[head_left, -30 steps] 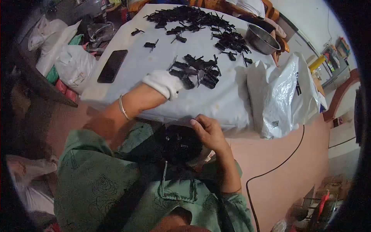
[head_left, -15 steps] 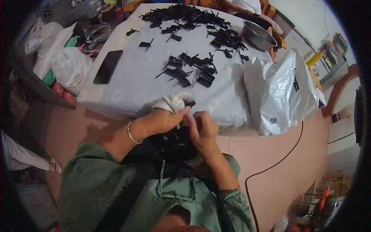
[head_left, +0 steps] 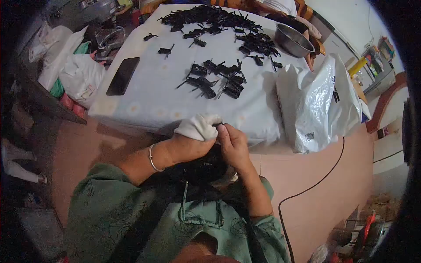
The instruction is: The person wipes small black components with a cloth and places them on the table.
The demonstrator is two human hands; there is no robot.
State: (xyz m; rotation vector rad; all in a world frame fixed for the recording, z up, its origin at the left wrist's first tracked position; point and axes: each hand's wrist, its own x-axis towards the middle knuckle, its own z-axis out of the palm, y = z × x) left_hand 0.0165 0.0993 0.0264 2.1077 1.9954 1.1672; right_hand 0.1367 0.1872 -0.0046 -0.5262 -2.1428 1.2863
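Observation:
My left hand (head_left: 195, 142), its fingers covered by white cloth (head_left: 197, 127) like a glove, is closed near the table's front edge. Against it my right hand (head_left: 235, 147) pinches with thumb and fingers. A small black part (head_left: 220, 125) shows between the two hands, mostly hidden, so its full shape cannot be made out. Just beyond them, a small group of black plastic pieces (head_left: 201, 85) with thin prongs lies on the table. Dark material (head_left: 199, 168) rests in my lap beneath the hands.
The table (head_left: 144, 103) has a pale flowered cover. On it are a large pile of black pieces (head_left: 210, 19), a dark phone (head_left: 123, 76), a metal bowl (head_left: 294, 40) and a white plastic bag (head_left: 307, 114). A cable (head_left: 302, 193) runs along the floor.
My right hand has turned and come up against the left, its thumb now at the small black part. The left hand has rolled slightly, with the white cloth bunched over its fingers.

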